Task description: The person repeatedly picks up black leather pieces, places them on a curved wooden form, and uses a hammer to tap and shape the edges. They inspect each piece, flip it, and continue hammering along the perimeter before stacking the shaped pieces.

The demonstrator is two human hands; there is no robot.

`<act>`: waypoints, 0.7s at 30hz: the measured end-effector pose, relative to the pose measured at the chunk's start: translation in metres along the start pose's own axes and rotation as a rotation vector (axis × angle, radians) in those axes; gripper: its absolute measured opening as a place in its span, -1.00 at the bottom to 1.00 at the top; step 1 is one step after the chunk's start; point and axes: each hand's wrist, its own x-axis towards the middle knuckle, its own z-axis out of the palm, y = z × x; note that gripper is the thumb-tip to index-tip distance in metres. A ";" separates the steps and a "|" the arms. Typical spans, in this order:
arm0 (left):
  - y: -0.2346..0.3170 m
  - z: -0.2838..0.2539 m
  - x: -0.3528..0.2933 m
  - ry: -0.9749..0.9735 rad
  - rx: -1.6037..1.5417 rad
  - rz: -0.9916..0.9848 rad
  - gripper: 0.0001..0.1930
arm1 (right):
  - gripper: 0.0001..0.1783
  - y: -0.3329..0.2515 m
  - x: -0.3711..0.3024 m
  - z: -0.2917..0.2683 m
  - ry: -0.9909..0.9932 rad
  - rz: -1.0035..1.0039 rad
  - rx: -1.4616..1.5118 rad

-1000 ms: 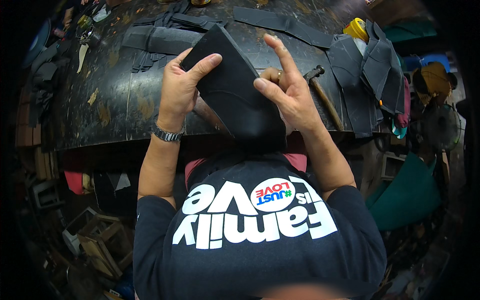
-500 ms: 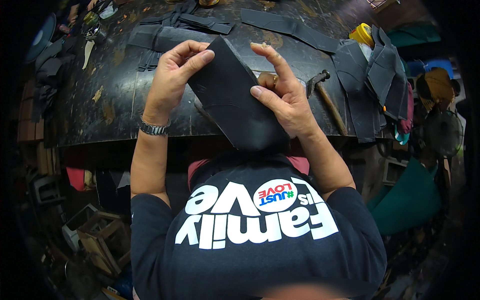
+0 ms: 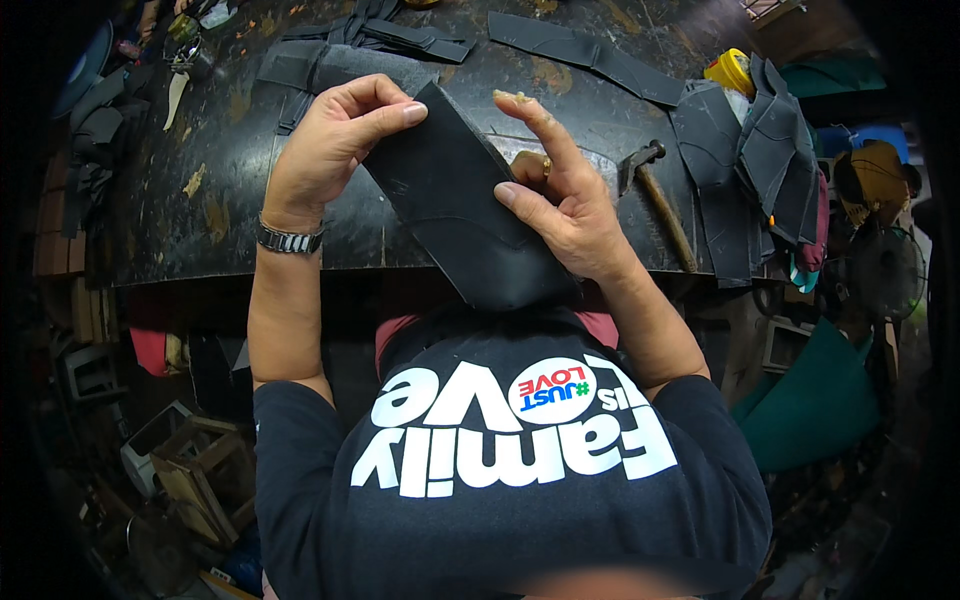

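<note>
The left grip [image 3: 340, 155] is pinching the sheet [image 3: 445, 185] by its top corner, while the right grip [image 3: 572, 205] is clasping its right edge.

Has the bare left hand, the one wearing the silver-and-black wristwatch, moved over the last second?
Yes. The bare left hand has shifted leftward, farther from the wooden-handled hammer lying on the dark, worn table.

Matt, leather-like sheet [image 3: 452, 200] (smooth), glossy tabletop [image 3: 235, 145]

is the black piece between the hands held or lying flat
Held: the left hand pinches the top of the black piece, with the right hand at its edge.
</note>
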 end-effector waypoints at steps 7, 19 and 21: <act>-0.010 0.008 -0.003 0.105 0.001 0.125 -0.91 | -0.11 -0.002 0.000 -0.003 -0.081 -0.159 -0.112; -0.012 -0.001 -0.017 0.110 -0.111 0.238 -0.86 | -0.50 -0.024 -0.029 -0.013 -0.179 0.331 0.074; -0.016 0.001 -0.017 0.080 -0.183 0.255 -0.86 | -0.53 -0.029 -0.030 -0.015 -0.116 0.322 -0.068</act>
